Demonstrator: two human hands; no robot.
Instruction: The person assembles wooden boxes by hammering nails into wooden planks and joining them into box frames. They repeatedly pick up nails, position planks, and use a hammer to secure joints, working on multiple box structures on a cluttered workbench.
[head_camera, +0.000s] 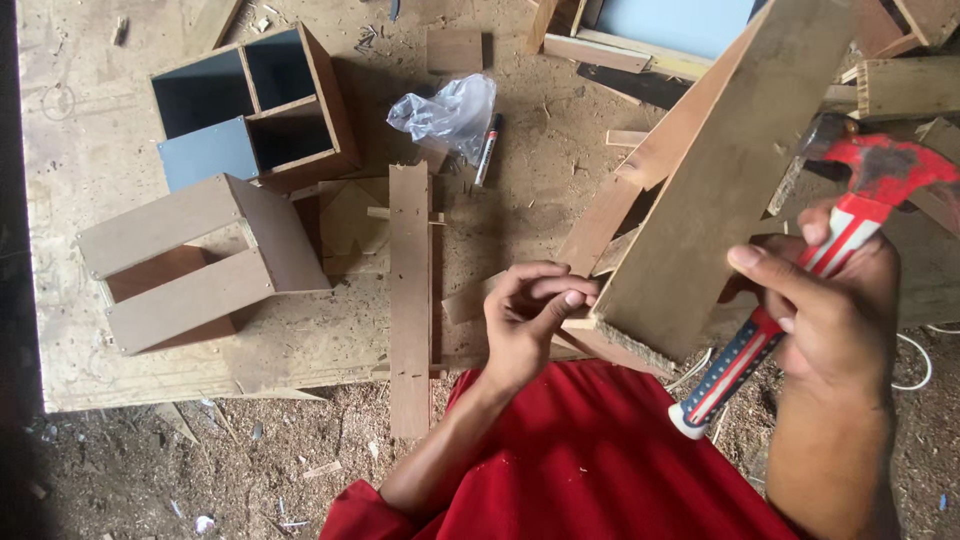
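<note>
My right hand (830, 310) grips a claw hammer (800, 270) with a red head and a red, white and blue striped handle, raised at the right. My left hand (530, 320) has its fingers pinched together at the near corner of a slanted wooden assembly (700, 190), a wide plank on narrower strips that rises toward the upper right. Whether a nail sits between the fingers is too small to tell. My red sleeves and shirt (590, 460) fill the bottom centre.
On the plywood sheet (90, 160) stand a wooden box with dark compartments (255, 105) and an open brown wooden frame box (195, 265). A narrow plank (409, 300) lies upright in the middle. A crumpled plastic bag (450, 110), a marker (487, 150) and scrap wood lie beyond. Sawdust covers the ground.
</note>
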